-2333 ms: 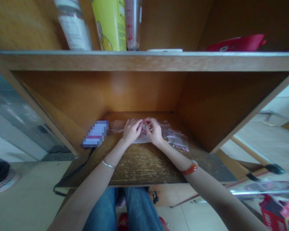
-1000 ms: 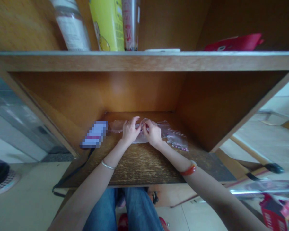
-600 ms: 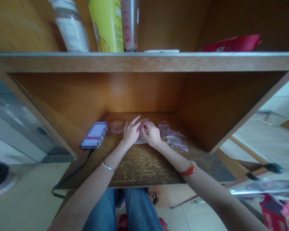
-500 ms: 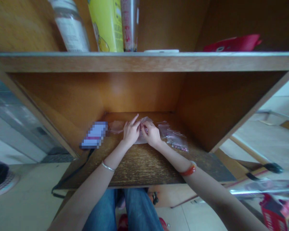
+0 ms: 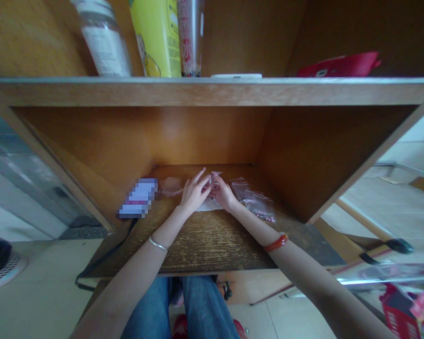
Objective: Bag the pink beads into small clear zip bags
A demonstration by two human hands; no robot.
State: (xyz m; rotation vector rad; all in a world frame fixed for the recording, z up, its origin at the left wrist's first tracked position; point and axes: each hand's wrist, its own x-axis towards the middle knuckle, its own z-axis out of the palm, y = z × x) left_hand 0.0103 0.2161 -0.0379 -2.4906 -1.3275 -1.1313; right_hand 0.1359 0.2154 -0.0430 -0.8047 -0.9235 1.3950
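My left hand [image 5: 194, 194] and my right hand [image 5: 224, 194] meet fingertip to fingertip over the desk. The left pinches with thumb and a finger while another finger points up and away. The right thumb and fingers are closed in a pinch too. What sits between the fingertips is too small to make out. Below them lies a clear plastic bag [image 5: 207, 205], partly covered by the hands. Beside my right wrist are a zip bag [image 5: 239, 187] and another zip bag with small pink and dark beads [image 5: 261, 207]. Left of my left hand rests a clear bag [image 5: 171, 185].
A blurred-out phone [image 5: 138, 197] lies at the left, with a dark strap [image 5: 115, 249] hanging over the desk edge. Cubby walls enclose both sides and the back. The shelf [image 5: 212, 94] above holds a jar [image 5: 106, 47], a yellow pack [image 5: 159, 40] and a red item [image 5: 339, 65].
My right hand has lifted its fingertips from the bag and brought them up against those of my left hand. The left hand has shifted slightly right.
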